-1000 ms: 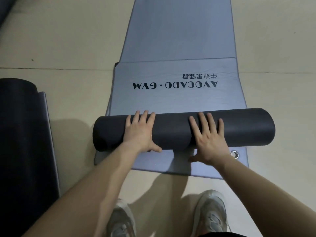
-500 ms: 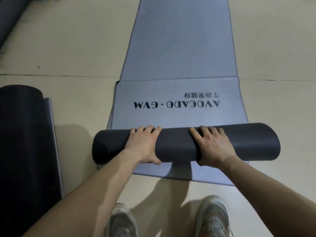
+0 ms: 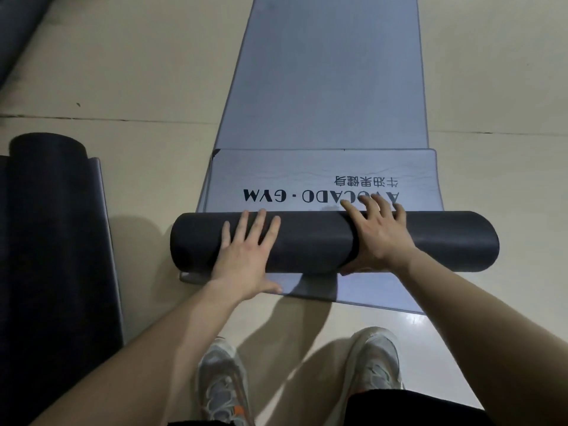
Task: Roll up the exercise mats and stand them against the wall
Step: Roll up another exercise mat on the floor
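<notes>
A person crouches on a pale floor (image 3: 138, 72) over a partly rolled exercise mat. The roll (image 3: 322, 241), dark grey on its outside, lies crosswise just ahead of the person's two light trainers (image 3: 224, 379). Both hands are bare and press on the roll from above. The left hand (image 3: 246, 259) lies flat on the left half of the roll, fingers spread, its thumb down on the strip of grey mat that shows on the near side of the roll. The right hand (image 3: 378, 238) sits right of the roll's middle, fingers splayed and reaching over the roll's far edge, thumb low against its near side. Beyond the roll, the unrolled part of the grey-blue mat (image 3: 307, 173) lies flat, printed "AVOCADO · GYM" with the letters upside down from this side. Farther beyond the roll a second grey-blue mat (image 3: 332, 72) stretches away, its near end tucked under the first. Well to the left of the roll lies another dark rolled mat (image 3: 52, 226)
</notes>
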The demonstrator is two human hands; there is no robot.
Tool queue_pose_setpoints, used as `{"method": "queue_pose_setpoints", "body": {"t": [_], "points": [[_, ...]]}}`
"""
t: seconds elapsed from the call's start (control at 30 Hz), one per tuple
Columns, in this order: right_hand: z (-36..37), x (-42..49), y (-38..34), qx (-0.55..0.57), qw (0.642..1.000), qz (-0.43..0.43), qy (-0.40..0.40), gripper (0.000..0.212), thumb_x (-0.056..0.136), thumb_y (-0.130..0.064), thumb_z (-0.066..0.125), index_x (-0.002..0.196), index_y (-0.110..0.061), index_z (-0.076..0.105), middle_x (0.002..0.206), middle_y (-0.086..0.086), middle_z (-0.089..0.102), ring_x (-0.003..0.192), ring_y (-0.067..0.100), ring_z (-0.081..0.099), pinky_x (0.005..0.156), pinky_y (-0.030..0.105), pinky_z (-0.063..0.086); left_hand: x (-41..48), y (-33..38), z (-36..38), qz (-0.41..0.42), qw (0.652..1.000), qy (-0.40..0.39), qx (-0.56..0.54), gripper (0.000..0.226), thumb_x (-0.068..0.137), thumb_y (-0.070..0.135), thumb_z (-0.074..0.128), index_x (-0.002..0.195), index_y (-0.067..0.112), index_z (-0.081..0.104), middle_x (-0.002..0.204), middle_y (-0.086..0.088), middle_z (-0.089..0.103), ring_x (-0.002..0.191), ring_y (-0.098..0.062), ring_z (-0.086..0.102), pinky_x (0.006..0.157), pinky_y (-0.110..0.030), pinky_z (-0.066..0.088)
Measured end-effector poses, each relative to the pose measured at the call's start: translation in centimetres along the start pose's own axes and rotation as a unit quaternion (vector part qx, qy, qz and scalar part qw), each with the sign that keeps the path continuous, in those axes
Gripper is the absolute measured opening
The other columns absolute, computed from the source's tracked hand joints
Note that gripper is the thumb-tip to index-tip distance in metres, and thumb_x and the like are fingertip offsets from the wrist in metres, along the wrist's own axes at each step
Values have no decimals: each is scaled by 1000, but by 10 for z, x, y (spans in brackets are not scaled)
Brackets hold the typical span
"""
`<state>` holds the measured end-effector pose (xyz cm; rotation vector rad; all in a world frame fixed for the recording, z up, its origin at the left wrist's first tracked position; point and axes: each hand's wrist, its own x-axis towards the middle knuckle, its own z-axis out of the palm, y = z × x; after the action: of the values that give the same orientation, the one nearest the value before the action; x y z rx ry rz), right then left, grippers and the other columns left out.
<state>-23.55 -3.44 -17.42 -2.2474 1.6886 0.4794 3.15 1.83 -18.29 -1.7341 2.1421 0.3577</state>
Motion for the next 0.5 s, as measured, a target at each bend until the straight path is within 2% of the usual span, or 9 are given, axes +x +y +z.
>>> {"method": "queue_pose_setpoints", "body": {"t": [0.07,0.17,0.27,0.4,0.5], "points": [[2,7,-1,-2,999,18,34,143,48,-87,77,161,-29,13,165,14,22,153,37,15,122,62,10,25,-4,-3,-6,1000,3,1,144,57,84,73,161,26,-10,171,-5,-2,157,-34,-1,122,-60,3],[29,5,-2,-45,996,37,74,154,39,-75,89,163,-17,18,164,22,24,151,46,20,117,68,12,77,-24,-25,14,999,-12,-48,140,53,81,78,161,30,4,168,0,16,155,-29,12,123,-55,11],[33,29,8,-62,994,22,91,154,39,-66,94,163,-16,19,161,26,28,149,49,24,116,69,17,96,-31,-28,49,997,-15,-52,136,58,84,72,161,28,4,169,0,14,156,-29,10,124,-57,8],[11,56,22,-103,991,-12,78,142,48,-83,76,160,-20,16,153,21,36,139,45,36,116,61,27,97,-20,-12,42,997,61,33,142,50,90,69,158,23,5,163,-7,23,147,-34,26,119,-57,21],[-1,62,23,-123,991,-19,57,140,47,-90,66,158,-21,18,145,17,44,126,42,46,110,57,36,107,-25,-22,46,997,58,21,136,46,88,70,155,25,18,156,-4,37,135,-33,41,113,-52,32]]}}
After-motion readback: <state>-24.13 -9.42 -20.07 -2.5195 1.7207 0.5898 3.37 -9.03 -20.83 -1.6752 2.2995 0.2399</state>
